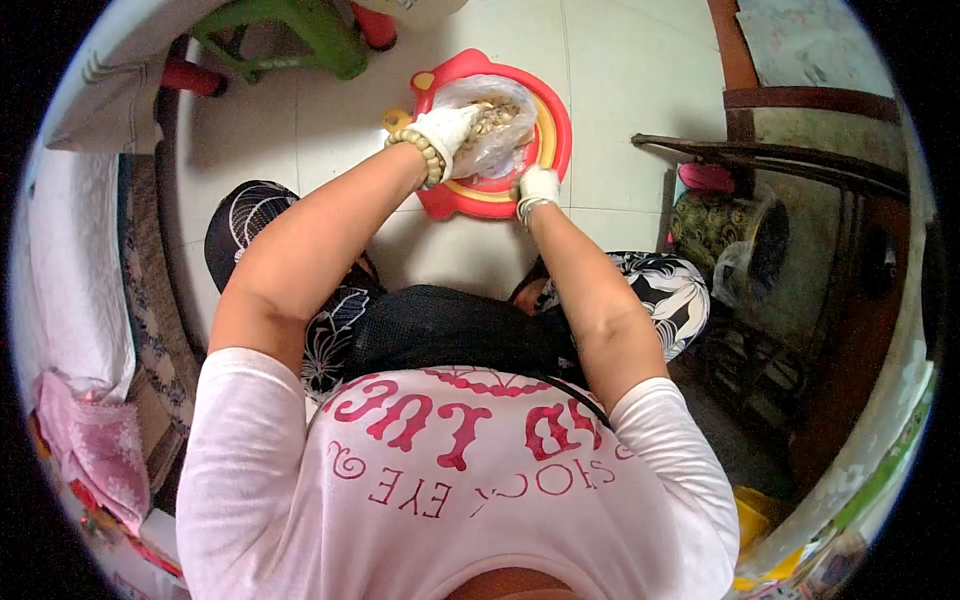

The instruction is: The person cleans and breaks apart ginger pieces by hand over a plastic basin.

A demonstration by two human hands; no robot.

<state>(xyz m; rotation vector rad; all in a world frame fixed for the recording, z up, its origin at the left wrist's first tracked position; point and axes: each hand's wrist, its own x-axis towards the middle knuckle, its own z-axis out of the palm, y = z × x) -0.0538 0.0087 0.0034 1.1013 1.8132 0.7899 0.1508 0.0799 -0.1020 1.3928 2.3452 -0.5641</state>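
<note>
My left hand (447,132), in a white glove with a beaded bracelet at the wrist, reaches into a clear plastic bag (505,157). Its fingers look drawn together among small beige-brown pieces (492,122), too small to name; whatever they hold is hidden. The bag lies on a red round plastic piece (562,125) with a yellow ring and ear-like bumps, perhaps a stool top or basin. By the near right rim of it, my gloved right hand (540,186) is curled closed, with a bangle at its wrist. What it grips cannot be made out.
A green plastic stool (300,35) with red-tipped legs nearby stands at the upper left. Pale floor tiles (620,90) surround the red piece. Dark wooden furniture (790,150) and a patterned bag-like item (705,225) are on the right. White cloth (80,270) hangs on the left.
</note>
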